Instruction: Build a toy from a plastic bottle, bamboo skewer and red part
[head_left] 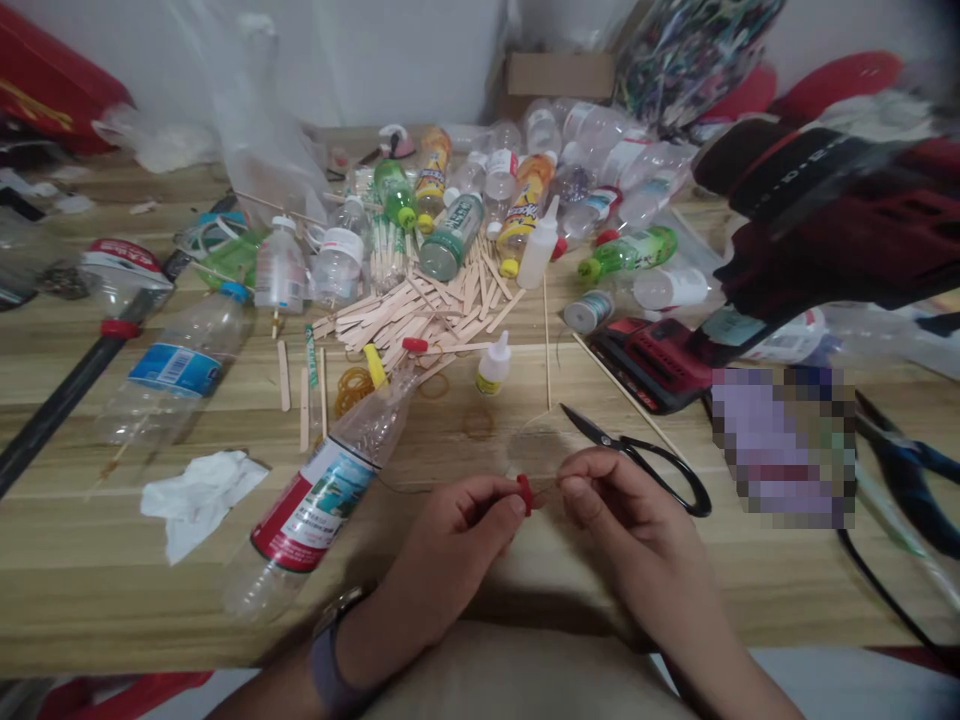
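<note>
Near the table's front edge, my left hand (454, 535) pinches a small red bottle cap (526, 495) between thumb and forefinger. Just right of it, my right hand (645, 530) is closed in a pinch on a thin thread (547, 492) that runs to the cap. The thread's exact path is too fine to follow. Black-handled scissors (645, 455) lie right behind my right hand. Left of my left hand, a clear plastic bottle (315, 500) with a red and white label lies on its side. A small glue bottle (493, 365) with a yellow label stands beyond both hands.
A red and black power drill (825, 220) stands at the right, near pliers (911, 470). Wooden sticks (420, 310) are heaped mid-table, with many plastic bottles (525, 200) behind. Rubber bands (352, 388), a crumpled tissue (199, 500) and a blue-labelled bottle (180, 365) lie left.
</note>
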